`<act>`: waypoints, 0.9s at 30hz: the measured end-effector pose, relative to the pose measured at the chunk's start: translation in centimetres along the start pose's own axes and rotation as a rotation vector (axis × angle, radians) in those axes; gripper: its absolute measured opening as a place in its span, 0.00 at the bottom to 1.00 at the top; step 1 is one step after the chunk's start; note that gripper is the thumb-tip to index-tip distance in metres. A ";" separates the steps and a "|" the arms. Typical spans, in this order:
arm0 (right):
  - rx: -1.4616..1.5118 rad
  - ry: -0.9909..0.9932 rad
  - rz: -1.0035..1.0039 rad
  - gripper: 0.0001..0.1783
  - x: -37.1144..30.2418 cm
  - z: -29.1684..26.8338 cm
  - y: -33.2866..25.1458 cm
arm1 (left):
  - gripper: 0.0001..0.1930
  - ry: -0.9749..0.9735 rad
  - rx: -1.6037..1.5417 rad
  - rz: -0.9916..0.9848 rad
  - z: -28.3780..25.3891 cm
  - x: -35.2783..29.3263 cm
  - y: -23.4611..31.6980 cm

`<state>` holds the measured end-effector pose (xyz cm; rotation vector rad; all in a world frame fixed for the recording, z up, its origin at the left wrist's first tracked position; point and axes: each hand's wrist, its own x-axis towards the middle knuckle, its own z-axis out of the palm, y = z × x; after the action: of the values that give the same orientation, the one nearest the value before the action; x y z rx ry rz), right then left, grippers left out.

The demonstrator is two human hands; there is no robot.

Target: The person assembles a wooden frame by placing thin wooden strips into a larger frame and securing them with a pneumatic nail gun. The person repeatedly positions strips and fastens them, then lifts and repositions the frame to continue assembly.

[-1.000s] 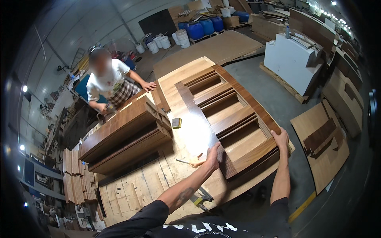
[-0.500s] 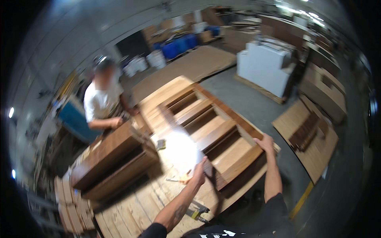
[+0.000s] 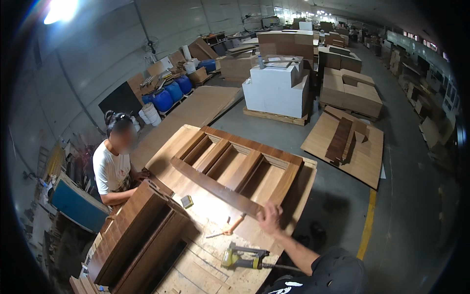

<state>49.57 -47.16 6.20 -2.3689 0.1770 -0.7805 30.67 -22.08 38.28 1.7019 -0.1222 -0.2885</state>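
A ladder-like wooden frame (image 3: 249,172) with several crosspieces lies on the workbench over a light wood panel (image 3: 169,147). My right hand (image 3: 270,219) is at the near end of its dark front rail (image 3: 215,188), fingers bent around the corner. My left hand is out of view. Close to my right forearm, a yellow-green and black nail gun (image 3: 243,257) lies on the bench with a hose running off it. Left of the hand is an orange-handled tool (image 3: 234,226), its exact kind unclear. Farther left sits a small yellow-and-black block-shaped item (image 3: 187,201).
A brown wooden cabinet piece (image 3: 129,230) stands on the bench's left side. Beyond it a co-worker (image 3: 115,164) in a white shirt stands at the bench. White stacked boxes (image 3: 274,93) on a pallet and a board with brown wood pieces (image 3: 342,142) lie across the floor.
My left hand has let go of the frame's near left end and left the view. My right hand has moved from the right corner to that end. The view has swung right.
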 end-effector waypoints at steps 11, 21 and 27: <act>0.435 -0.458 -0.110 0.26 -21.0 -5.5 -23.3 | 0.14 -0.113 -0.187 0.365 -7.9 -10.7 -4.4; 0.486 -0.554 -0.061 0.23 -23.7 -1.5 -27.8 | 0.14 -0.127 -0.266 0.626 -14.7 -14.5 -3.5; 0.567 -0.574 -0.168 0.22 -21.8 5.3 -30.7 | 0.15 -0.103 -0.346 0.988 -19.3 -17.7 -0.9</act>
<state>32.81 -13.29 10.80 -1.9688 -0.4323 -0.1549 18.57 0.91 41.98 1.1157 -0.8995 0.3299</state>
